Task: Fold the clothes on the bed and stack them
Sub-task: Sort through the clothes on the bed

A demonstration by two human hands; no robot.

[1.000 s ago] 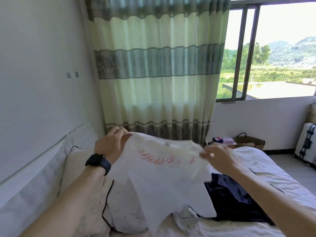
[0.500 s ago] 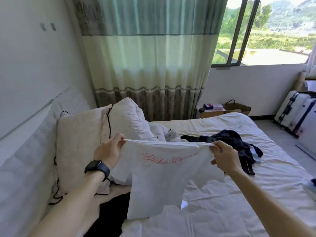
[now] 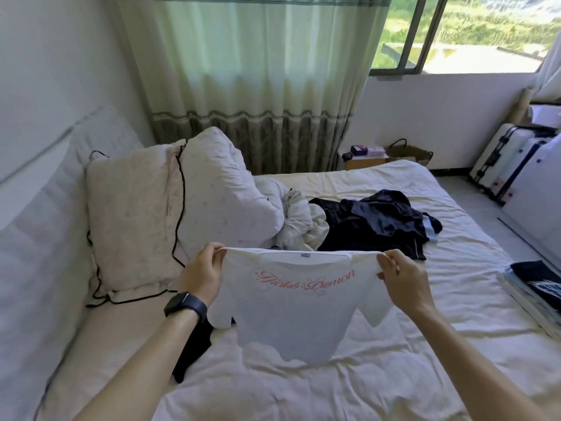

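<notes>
1. your left hand [image 3: 200,278] and right hand [image 3: 400,282]: each pinches one shoulder corner of the white t-shirt [image 3: 297,317], which is stretched taut between them.
2. t-shirt: hangs below your grip, shoulder line running left to right, print facing you, hem seemingly meeting the bed [image 3: 334,387]. both hands are equally near, so laying it flat likely means lowering them together.
3. black garment [image 3: 194,347]: beside your left forearm, partly behind the left sleeve.
4. folded dark stack [image 3: 537,287]: right bed edge, nearer your right hand.
5. dark clothes [image 3: 373,226] and crumpled pale piece [image 3: 303,226]: unfolded, beyond the shirt, beside the pillows [image 3: 133,214].
</notes>
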